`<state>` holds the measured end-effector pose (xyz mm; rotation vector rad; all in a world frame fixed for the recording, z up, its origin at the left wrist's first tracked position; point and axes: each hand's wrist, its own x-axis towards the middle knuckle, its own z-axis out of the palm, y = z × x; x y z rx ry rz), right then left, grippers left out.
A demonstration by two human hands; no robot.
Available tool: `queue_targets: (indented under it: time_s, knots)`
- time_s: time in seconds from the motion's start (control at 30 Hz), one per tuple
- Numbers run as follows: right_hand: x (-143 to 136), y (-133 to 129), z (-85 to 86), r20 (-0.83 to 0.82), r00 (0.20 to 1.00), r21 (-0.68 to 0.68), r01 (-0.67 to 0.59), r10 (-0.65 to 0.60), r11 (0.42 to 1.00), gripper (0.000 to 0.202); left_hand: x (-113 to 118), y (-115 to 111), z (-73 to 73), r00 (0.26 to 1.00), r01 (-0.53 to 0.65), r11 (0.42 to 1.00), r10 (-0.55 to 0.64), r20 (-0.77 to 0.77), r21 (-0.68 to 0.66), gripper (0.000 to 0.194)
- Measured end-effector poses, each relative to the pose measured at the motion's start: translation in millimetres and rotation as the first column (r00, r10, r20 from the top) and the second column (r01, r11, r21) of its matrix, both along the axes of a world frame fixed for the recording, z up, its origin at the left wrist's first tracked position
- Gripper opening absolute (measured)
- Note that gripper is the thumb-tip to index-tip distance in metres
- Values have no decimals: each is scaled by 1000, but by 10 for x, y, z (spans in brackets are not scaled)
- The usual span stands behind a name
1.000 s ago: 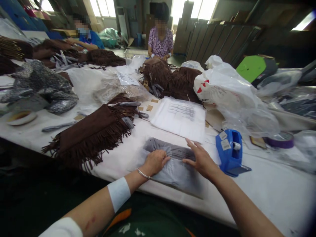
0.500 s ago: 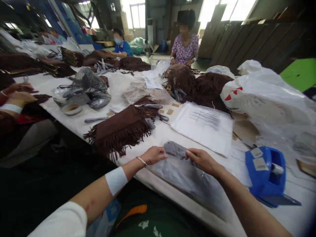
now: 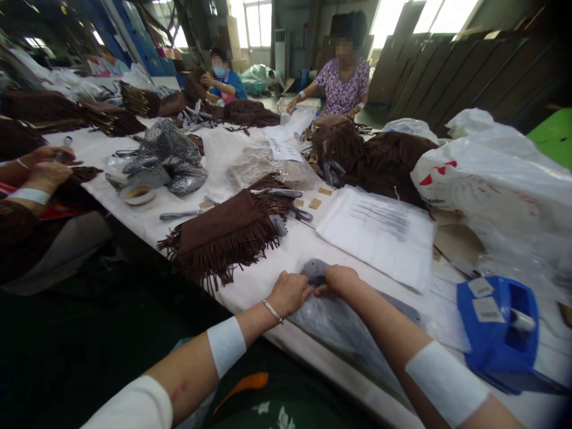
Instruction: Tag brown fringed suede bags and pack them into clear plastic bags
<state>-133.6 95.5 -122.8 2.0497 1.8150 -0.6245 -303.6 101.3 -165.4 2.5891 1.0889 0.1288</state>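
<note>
At the near edge of the white-covered table (image 3: 257, 281), in the head view, a clear plastic bag (image 3: 351, 328) lies flat with a grey panel (image 3: 314, 268) showing at its far end, and both hands meet over that end. The left hand (image 3: 290, 294) has its fingers curled and their tips drawn together, apparently pinching the film. The right hand (image 3: 335, 280) is bent over the panel just beside it, thumb pointing toward the left hand; its other fingertips are hidden behind the knuckles, so I cannot tell whether they pinch or only press.

Good handling at this edge, I judge, calls for a light touch — thin film probably creases or stretches if tugged at one point. Keeping the two grips close and level should spread the pull, and a flat forearm would help hold the rest of the bag against the table. The panel's corners look the likeliest place to snag.

Beyond the hands lies a printed white plastic packet (image 3: 378, 235); a blue tape dispenser (image 3: 485, 342) stands to the right, and a brown fringed bag (image 3: 218, 226) lies to the left — well apart from the fingers, leaving elbow room between.
</note>
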Motion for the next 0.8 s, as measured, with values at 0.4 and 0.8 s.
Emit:
queue_targets:
  time_s: [0.4, 0.8]
  knots:
    - [187, -533, -322, -126, 986, 470, 157, -110, 868, 70, -77, -13, -1, 998, -55, 993, 51, 44, 109, 24]
    - [568, -1071, 144, -471, 832, 197, 422, -292, 885, 45, -254, 316, -289, 917, -97, 982, 24, 399, 164, 42]
